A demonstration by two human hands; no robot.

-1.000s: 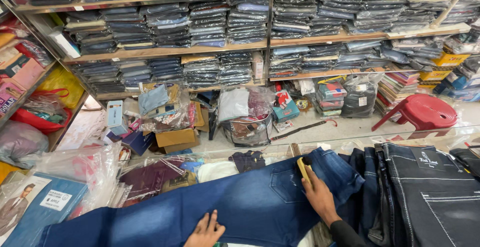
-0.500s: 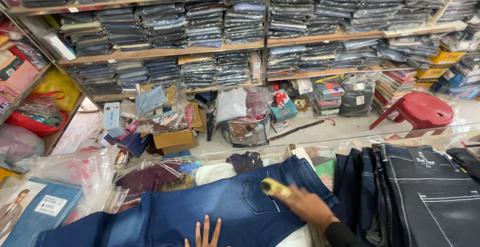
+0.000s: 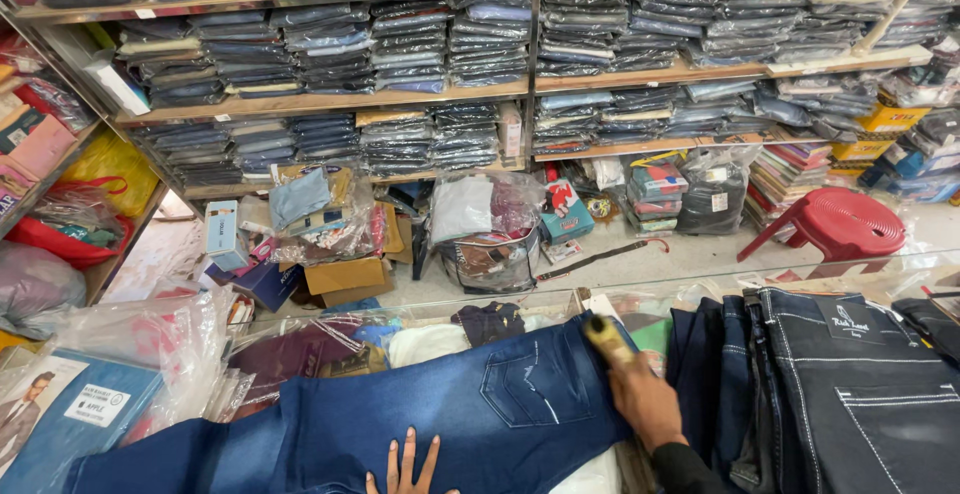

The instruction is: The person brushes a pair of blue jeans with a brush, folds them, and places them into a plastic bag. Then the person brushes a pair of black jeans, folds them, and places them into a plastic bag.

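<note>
Right hand (image 3: 645,402) with yellow tool (image 3: 607,340) slid leftward across blue jeans (image 3: 480,409).

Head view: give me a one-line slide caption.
Left hand flat on blue jeans spread on a counter, right hand holding a yellowish tool on them, before shelves of folded denim.

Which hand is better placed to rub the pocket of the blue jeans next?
Probably the right hand: it holds the yellowish brush right beside the back pocket. The left hand lies flat lower on the jeans.

Red plastic stool (image 3: 845,226), shelves (image 3: 330,102) of folded jeans behind
</note>
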